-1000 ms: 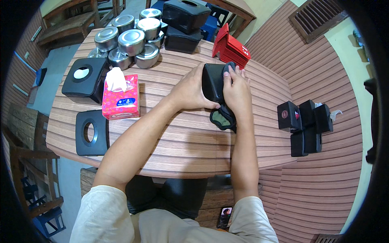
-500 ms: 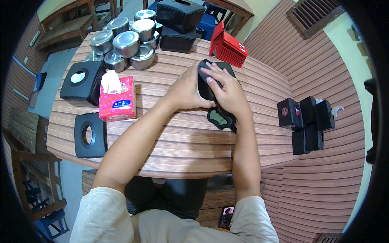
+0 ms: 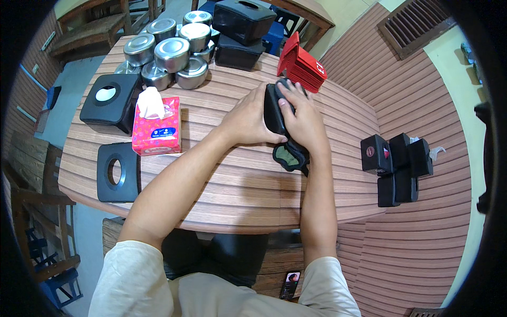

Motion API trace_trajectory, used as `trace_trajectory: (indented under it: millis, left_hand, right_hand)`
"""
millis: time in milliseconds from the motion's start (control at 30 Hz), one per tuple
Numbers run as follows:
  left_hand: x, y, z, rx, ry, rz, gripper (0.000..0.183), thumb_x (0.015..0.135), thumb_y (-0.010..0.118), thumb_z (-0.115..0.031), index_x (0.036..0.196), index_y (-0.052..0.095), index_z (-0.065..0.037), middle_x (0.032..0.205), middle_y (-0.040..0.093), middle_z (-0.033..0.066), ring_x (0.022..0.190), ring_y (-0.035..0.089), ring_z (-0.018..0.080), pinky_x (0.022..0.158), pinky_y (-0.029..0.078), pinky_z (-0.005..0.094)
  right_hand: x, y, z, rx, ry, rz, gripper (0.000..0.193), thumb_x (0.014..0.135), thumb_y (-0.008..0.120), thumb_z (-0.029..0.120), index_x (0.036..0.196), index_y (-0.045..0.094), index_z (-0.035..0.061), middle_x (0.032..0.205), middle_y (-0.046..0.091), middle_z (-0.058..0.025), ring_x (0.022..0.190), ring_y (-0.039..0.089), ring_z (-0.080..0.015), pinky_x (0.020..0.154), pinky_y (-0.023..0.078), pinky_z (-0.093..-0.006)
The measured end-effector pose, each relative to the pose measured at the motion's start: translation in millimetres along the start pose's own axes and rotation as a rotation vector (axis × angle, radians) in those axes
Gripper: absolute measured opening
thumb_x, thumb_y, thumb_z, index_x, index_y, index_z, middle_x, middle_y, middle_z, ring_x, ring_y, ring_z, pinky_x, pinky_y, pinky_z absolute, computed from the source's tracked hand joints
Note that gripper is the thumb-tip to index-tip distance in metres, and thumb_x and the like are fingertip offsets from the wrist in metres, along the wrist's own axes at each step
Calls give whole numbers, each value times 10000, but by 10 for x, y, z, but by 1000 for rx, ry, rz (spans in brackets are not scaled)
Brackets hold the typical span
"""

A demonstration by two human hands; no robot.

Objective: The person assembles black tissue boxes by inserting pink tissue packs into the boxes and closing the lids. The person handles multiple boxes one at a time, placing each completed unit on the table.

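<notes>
A black box (image 3: 273, 113) stands on the table between my hands. My left hand (image 3: 246, 119) grips its left side, with the thumb stretched along the near lower edge. Over the top and right side lies my right hand (image 3: 303, 120), its fingers curved across a dark cloth pressed to the box. Below that palm hangs part of the dark cloth (image 3: 289, 158), showing a green patch. How the cloth lies beneath the right hand is hidden.
At left are a pink tissue pack (image 3: 157, 129), a black tissue box cover (image 3: 108, 105) and a flat black holed panel (image 3: 118, 173). Steel tins (image 3: 172, 55), stacked black boxes (image 3: 240, 53) and red folded stands (image 3: 303, 66) sit behind. More black boxes (image 3: 376, 153) stand right.
My right fingers have shifted right across the box top, taking the cloth off its left upper edge. The box appears turned, with more of its left side showing. My left hand keeps its grip.
</notes>
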State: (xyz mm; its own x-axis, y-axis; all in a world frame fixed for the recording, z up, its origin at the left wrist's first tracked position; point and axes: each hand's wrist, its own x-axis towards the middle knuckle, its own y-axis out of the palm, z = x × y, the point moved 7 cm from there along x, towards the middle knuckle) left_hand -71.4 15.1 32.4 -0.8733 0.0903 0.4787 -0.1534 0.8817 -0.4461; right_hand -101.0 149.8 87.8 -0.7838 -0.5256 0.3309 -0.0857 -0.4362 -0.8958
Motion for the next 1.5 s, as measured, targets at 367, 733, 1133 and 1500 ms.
trace_trajectory:
  millis: [367,733,1133,1500]
  left_hand:
    - [24,8,-15,-38,79,-24,1282,561,993,-433,1568,347,26,1456,564,311,1358,581,459,1163,476,481]
    - [28,-62,-67,-43,-72,46,1415,563,1031,-433,1607,252,119,1542,488,360,1449,526,441,1246,402,432]
    - [33,-157,51,-210,-119,-14,1359,567,1049,-384,1630,313,36,1513,547,279,1422,555,360,1226,413,417]
    - [34,-110,320,-640,-224,-29,1107,805,940,-291,1629,298,77,1463,599,235,1347,609,294,1170,467,404]
  right_hand:
    - [-44,2,10,133,-61,1,383,1044,622,269,1394,733,161,1564,605,-154,1547,449,-381,1281,288,-615]
    - [-125,128,-819,1268,210,-60,472,1158,511,232,1534,565,-48,1469,662,-128,1315,628,-181,1156,452,-312]
    - [-119,356,-990,1643,292,-189,505,1166,466,301,1525,561,-41,1505,639,-162,1354,632,-248,1189,453,-382]
    - [-83,273,-863,1572,218,-200,596,1184,300,365,1605,444,-30,1642,497,-195,1483,514,-301,1273,361,-432]
